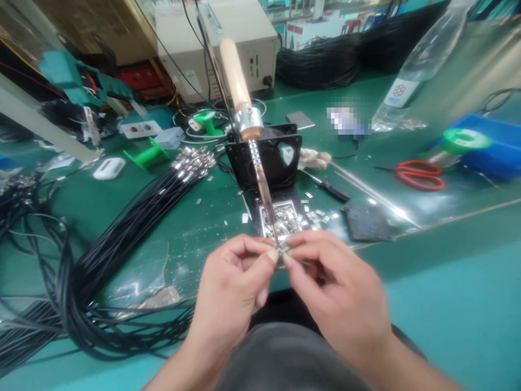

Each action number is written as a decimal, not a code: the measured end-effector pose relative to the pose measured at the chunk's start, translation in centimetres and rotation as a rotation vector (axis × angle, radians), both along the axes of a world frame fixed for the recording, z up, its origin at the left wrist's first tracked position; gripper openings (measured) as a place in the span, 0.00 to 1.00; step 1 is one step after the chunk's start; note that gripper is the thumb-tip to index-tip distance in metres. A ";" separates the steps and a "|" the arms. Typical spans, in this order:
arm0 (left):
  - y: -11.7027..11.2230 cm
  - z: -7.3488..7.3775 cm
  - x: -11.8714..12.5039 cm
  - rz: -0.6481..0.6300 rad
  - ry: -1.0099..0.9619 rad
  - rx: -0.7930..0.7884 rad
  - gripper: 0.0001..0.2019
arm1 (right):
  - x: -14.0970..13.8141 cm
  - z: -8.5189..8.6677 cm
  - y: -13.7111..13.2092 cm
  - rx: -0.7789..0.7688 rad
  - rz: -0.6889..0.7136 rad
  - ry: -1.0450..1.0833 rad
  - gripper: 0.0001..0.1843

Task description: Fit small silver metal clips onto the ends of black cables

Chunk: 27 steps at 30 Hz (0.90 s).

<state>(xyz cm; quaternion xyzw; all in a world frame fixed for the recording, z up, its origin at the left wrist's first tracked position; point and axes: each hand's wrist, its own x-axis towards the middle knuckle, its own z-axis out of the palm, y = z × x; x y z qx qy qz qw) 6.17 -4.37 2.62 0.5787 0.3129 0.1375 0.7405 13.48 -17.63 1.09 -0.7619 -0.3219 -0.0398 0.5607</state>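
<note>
My left hand (236,282) and my right hand (340,296) meet low in the middle, thumbs and forefingers pinched together. Between their fingertips is a small shiny metal piece (280,248), too small and blurred to make out fully. Just above it, touching or very near, ends the tip of a soldering iron (264,190), which hangs tilted downward with its wooden handle at the top. Behind my fingertips sits a shallow tray (261,221) heaped with small metal pieces. More loose metal pieces (315,217) lie scattered to its right.
A black fan frame (264,168) stands behind the iron. On the left lies a thick bundle of black cables (134,217) with metal ends. To the right are a dark square pad (367,222), red-handled scissors (421,175), a solder spool (466,140), a blue bin (499,146) and a bottle (423,60).
</note>
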 end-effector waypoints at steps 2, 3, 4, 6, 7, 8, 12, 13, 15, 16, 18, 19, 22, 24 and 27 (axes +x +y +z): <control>0.0 0.0 0.0 0.000 0.000 0.001 0.09 | 0.0 0.0 0.0 0.003 -0.001 -0.001 0.08; 0.1 0.1 0.0 0.000 0.001 -0.001 0.09 | 0.1 0.0 0.1 0.004 -0.002 0.001 0.08; 0.1 0.1 0.0 0.001 0.001 -0.003 0.09 | 0.1 0.0 0.1 0.008 -0.003 0.002 0.08; 0.0 0.1 0.0 0.002 0.003 -0.003 0.09 | 0.1 0.0 0.1 0.011 -0.001 0.002 0.08; 0.0 0.1 0.0 0.003 0.002 0.000 0.09 | 0.1 0.1 0.1 0.009 0.000 0.001 0.08; 0.0 0.1 0.0 0.003 0.002 0.002 0.09 | 0.1 0.1 0.0 0.008 -0.001 -0.001 0.08; 0.0 0.0 0.1 0.003 -0.008 0.000 0.10 | 0.1 0.1 0.1 0.010 -0.014 -0.004 0.08; 0.0 0.0 0.1 0.005 -0.011 -0.002 0.10 | 0.0 0.2 0.1 0.013 -0.014 -0.006 0.08; 0.0 0.1 0.1 0.007 -0.008 -0.005 0.10 | 0.0 0.2 0.2 0.011 -0.009 -0.005 0.08; 0.0 0.1 0.1 0.006 -0.003 -0.005 0.10 | 0.1 0.2 0.2 0.012 -0.008 -0.005 0.08; 0.0 0.1 0.1 0.004 0.000 -0.001 0.10 | 0.1 0.3 0.2 0.015 -0.010 -0.007 0.08; 0.0 0.1 0.1 0.004 -0.001 0.002 0.09 | 0.1 0.3 0.3 0.016 -0.013 -0.009 0.08; 0.0 0.2 0.0 0.004 -0.004 0.008 0.09 | 0.2 0.4 0.3 0.019 -0.015 -0.012 0.08; 0.0 0.2 0.1 0.005 -0.001 0.007 0.09 | 0.2 0.4 0.3 0.022 -0.015 -0.011 0.08; 0.0 0.2 0.1 0.008 -0.002 0.004 0.09 | 0.2 0.5 0.3 0.027 -0.007 0.002 0.08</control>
